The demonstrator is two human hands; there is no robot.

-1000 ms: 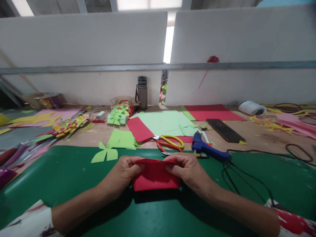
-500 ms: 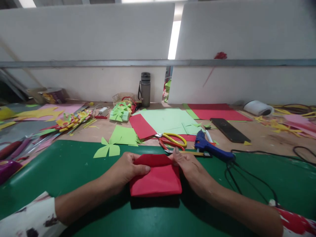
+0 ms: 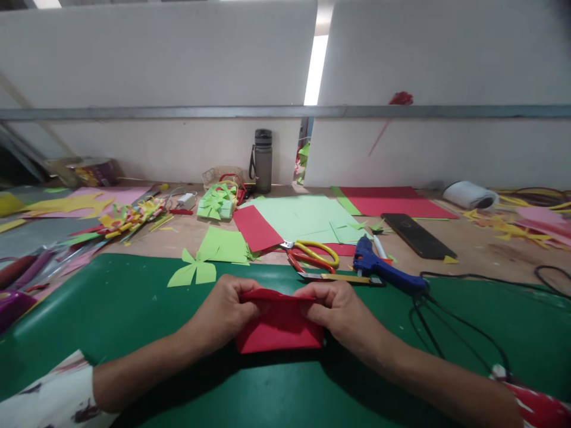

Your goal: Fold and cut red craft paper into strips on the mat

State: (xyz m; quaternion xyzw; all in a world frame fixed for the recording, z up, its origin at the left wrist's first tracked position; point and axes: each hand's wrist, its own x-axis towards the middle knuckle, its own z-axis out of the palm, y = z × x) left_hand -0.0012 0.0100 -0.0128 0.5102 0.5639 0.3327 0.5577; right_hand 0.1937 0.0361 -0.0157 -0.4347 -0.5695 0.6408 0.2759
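A folded piece of red paper (image 3: 279,330) lies on the green cutting mat (image 3: 134,309) in front of me. My left hand (image 3: 223,312) pinches its upper left edge, fingers closed on the fold. My right hand (image 3: 334,309) pinches the upper right edge the same way. Both hands rest on the mat, and the paper's top edge is lifted slightly between them.
Just beyond the hands lie yellow-and-red scissors (image 3: 310,255), a blue glue gun (image 3: 383,270) with a black cord, and a ruler (image 3: 341,277). Green paper cut-outs (image 3: 214,249), red and green sheets, a black phone (image 3: 417,235) and a grey bottle (image 3: 263,160) sit farther back.
Half a second ago my fingers lay flatter on the paper, pressing it down. Now both hands have closed into pinches on its top edge, as they were a second ago.
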